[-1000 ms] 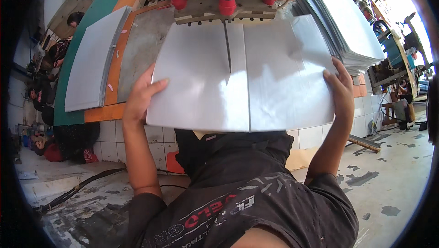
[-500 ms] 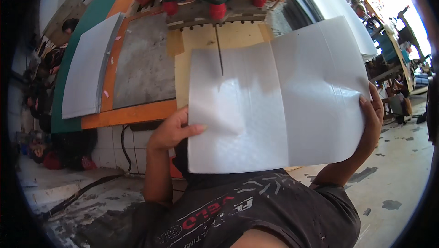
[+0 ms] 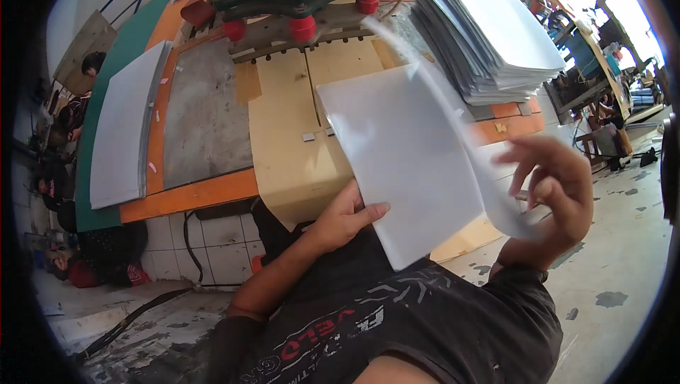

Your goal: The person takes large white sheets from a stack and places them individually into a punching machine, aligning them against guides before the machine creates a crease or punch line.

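In front of my body is a white, glossy folded sheet. My left hand grips its left edge, thumb on the upper face and fingers underneath. The sheet's right half stands up steeply from the crease, seen nearly edge-on and smeared by motion. Just right of that raised flap is my right hand, its fingers apart and bent, holding nothing that I can see. Beyond the sheet, a tan board with a dark slit lies under the machine head, which is green with red knobs.
A tall stack of white sheets stands at the back right, and a lower white pile lies at the left on green board. A grey metal plate is set in the orange table. Small dark-edged pieces lie on the tan board.
The sheet lay spread with both hands at its sides; now its right half has swung up. My right hand has let go of the right edge. My view has shifted right.
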